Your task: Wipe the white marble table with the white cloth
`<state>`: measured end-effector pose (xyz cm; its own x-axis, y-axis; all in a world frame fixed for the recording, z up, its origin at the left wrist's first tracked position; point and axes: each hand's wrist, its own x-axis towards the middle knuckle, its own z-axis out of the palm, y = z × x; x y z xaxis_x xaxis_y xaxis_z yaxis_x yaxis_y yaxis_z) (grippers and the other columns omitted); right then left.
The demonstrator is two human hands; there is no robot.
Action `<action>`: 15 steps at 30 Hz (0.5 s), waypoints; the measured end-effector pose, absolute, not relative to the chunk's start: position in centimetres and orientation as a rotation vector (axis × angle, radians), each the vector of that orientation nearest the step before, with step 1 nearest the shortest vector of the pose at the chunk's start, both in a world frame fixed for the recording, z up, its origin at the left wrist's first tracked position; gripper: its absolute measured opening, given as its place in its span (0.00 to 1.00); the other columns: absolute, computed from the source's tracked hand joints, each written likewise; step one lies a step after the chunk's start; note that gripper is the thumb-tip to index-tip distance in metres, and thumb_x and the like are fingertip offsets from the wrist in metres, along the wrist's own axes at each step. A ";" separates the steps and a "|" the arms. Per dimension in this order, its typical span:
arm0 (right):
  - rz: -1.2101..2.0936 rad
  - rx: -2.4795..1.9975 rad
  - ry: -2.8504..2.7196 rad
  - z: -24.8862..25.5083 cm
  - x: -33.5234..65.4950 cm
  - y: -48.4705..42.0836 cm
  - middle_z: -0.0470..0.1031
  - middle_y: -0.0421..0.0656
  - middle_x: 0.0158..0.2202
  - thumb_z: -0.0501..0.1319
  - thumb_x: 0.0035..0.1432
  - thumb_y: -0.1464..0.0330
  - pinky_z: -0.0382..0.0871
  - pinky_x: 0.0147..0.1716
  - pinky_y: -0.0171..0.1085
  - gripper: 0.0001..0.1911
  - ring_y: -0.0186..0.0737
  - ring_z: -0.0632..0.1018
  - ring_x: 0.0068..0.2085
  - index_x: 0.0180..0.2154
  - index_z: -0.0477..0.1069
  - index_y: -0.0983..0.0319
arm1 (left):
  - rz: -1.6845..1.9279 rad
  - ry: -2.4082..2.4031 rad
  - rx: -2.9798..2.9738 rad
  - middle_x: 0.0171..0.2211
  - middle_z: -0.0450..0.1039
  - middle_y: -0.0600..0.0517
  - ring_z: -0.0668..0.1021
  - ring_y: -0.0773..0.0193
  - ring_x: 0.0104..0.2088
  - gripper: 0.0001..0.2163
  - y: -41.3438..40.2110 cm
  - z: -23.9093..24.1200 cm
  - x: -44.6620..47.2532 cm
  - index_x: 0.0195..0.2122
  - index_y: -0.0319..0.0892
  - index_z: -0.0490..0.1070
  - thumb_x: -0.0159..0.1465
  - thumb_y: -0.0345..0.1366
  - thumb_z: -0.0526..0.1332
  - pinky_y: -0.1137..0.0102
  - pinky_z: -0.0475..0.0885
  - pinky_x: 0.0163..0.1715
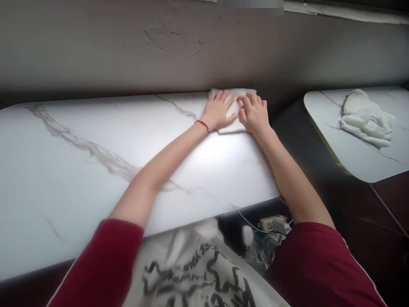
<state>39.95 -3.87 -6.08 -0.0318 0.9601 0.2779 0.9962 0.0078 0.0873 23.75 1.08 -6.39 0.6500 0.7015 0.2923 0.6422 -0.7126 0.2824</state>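
Observation:
A folded white cloth [246, 93] lies at the far right corner of a white marble table [96, 170], close against the grey wall. My left hand [219, 111], with a red string at the wrist, rests flat on the cloth with its fingers spread. My right hand [254, 113] lies beside it on the same cloth, fingers bent and pressing down on it. Both arms reach far across the table top.
A second marble table [358, 157] stands to the right with a crumpled white cloth [366, 117] on it. In the dark gap between the tables, on the floor, lie a power strip [271, 222] and white cables. The grey wall [159, 47] runs behind.

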 end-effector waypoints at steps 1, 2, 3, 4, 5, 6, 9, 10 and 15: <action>-0.360 -2.095 -2.122 -5.9 39.8 -2.8 0.66 0.55 0.64 0.46 0.68 0.71 0.58 0.54 0.47 0.24 0.54 0.68 0.60 0.62 0.65 0.62 | 0.583 1.155 2.686 0.70 0.62 0.41 0.63 0.40 0.69 0.28 1.9 -6.6 23.9 0.67 0.44 0.67 0.67 0.48 0.53 0.43 0.56 0.67; -0.326 -2.108 -2.117 -5.8 39.8 -1.8 0.66 0.56 0.64 0.45 0.69 0.71 0.57 0.54 0.47 0.24 0.53 0.67 0.60 0.62 0.65 0.62 | 0.582 1.200 2.665 0.70 0.61 0.44 0.62 0.41 0.70 0.28 2.6 -6.7 24.0 0.67 0.46 0.66 0.68 0.49 0.52 0.43 0.56 0.67; -0.294 -2.125 -2.111 -5.6 39.8 -1.0 0.65 0.56 0.63 0.44 0.70 0.70 0.56 0.54 0.47 0.23 0.52 0.66 0.60 0.62 0.64 0.63 | 0.579 1.242 2.649 0.70 0.61 0.45 0.62 0.42 0.70 0.28 3.1 -6.8 24.1 0.67 0.48 0.66 0.68 0.49 0.51 0.43 0.56 0.67; -0.267 -2.139 -2.105 -5.6 39.8 -0.4 0.65 0.57 0.63 0.43 0.71 0.69 0.55 0.55 0.48 0.23 0.52 0.65 0.60 0.62 0.64 0.64 | 0.576 1.275 2.639 0.70 0.61 0.46 0.61 0.42 0.70 0.28 3.4 -6.9 24.3 0.67 0.49 0.66 0.69 0.49 0.49 0.42 0.57 0.66; -0.249 -2.147 -2.101 -5.6 39.8 0.0 0.64 0.57 0.63 0.42 0.72 0.69 0.54 0.55 0.48 0.23 0.52 0.65 0.60 0.62 0.63 0.64 | 0.575 1.297 2.634 0.70 0.61 0.46 0.61 0.42 0.70 0.27 3.6 -7.0 24.4 0.67 0.49 0.66 0.69 0.50 0.48 0.42 0.57 0.66; -0.241 -2.145 -2.099 -5.6 39.9 0.2 0.64 0.57 0.62 0.42 0.73 0.68 0.54 0.55 0.48 0.22 0.52 0.65 0.59 0.62 0.63 0.64 | 0.575 1.307 2.634 0.70 0.61 0.46 0.61 0.42 0.69 0.27 3.6 -7.0 24.6 0.67 0.50 0.65 0.69 0.50 0.48 0.41 0.57 0.65; -0.261 -2.108 -2.074 -6.1 40.3 0.2 0.65 0.56 0.62 0.41 0.73 0.68 0.56 0.55 0.49 0.22 0.53 0.66 0.59 0.61 0.64 0.62 | 0.574 1.312 2.646 0.70 0.61 0.44 0.62 0.41 0.69 0.27 3.2 -6.8 24.7 0.67 0.47 0.65 0.70 0.49 0.48 0.42 0.56 0.65; -0.273 -2.090 -2.058 -6.3 40.5 0.1 0.65 0.55 0.61 0.41 0.73 0.67 0.58 0.54 0.49 0.22 0.53 0.67 0.58 0.61 0.64 0.61 | 0.573 1.311 2.651 0.70 0.61 0.43 0.62 0.40 0.69 0.27 3.1 -6.8 24.6 0.67 0.46 0.66 0.70 0.49 0.48 0.42 0.56 0.65; -0.308 -2.031 -2.020 -6.7 40.9 -0.6 0.67 0.53 0.61 0.40 0.72 0.65 0.66 0.50 0.49 0.23 0.56 0.69 0.56 0.59 0.67 0.55 | 0.549 1.296 2.664 0.69 0.61 0.37 0.64 0.38 0.66 0.28 2.2 -6.1 24.4 0.67 0.39 0.65 0.69 0.45 0.51 0.45 0.56 0.64</action>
<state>40.92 -0.56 -6.68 0.0108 0.9444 0.3286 0.9994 0.0004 -0.0340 24.35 2.23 -6.10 0.5653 0.7809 0.2658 0.7343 -0.6232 0.2692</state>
